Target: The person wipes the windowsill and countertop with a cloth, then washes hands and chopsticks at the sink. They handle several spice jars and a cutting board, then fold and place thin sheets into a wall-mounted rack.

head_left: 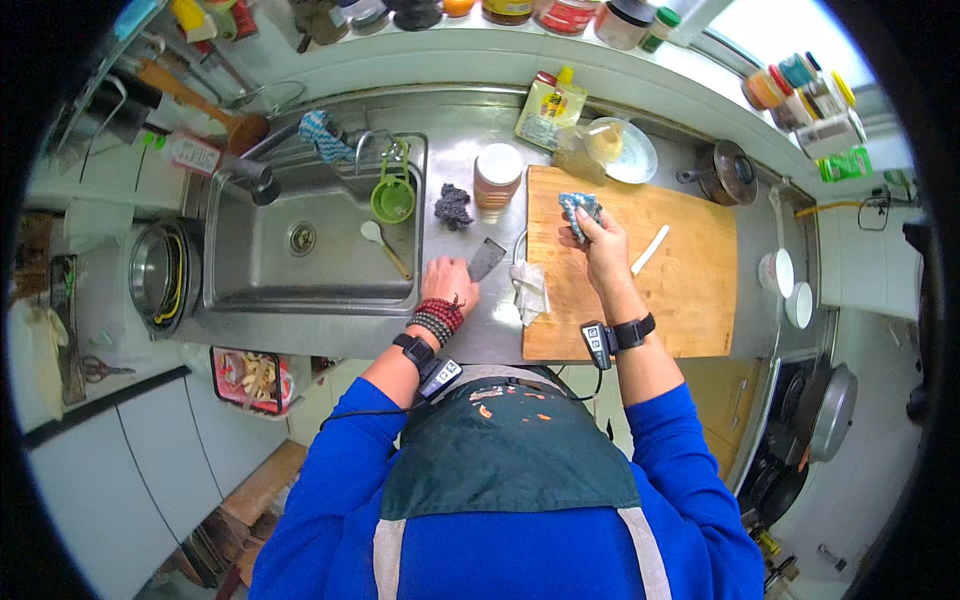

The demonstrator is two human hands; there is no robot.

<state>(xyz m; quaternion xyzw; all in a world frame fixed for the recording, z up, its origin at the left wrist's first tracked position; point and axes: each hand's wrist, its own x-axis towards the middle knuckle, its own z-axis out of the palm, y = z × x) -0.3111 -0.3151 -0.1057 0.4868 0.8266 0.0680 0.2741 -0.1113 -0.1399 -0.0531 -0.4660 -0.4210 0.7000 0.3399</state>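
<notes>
My left hand [448, 283] is curled at the sink's right rim, and a flat metal blade [487, 258] sticks out past its thumb side; the handle is hidden under my fingers. Over the wooden cutting board [690, 300], my right hand [602, 244] pinches a crumpled blue-and-white patterned cloth [576, 206]. To its right a slim white stick-like tool [650, 249] lies on the board. A crumpled whitish cloth [530, 291] drapes over the board's left edge. Behind my left hand are a dark scouring pad [454, 207] and a lidded jar [497, 176].
The steel sink [255, 262] on the left holds a white spoon [386, 247] with a wooden-looking handle and a green strainer [393, 196]. Behind the board stand a spouted pouch [551, 109], a plate [634, 161] and a lidded pot [724, 176]. White bowls [776, 272] are at right.
</notes>
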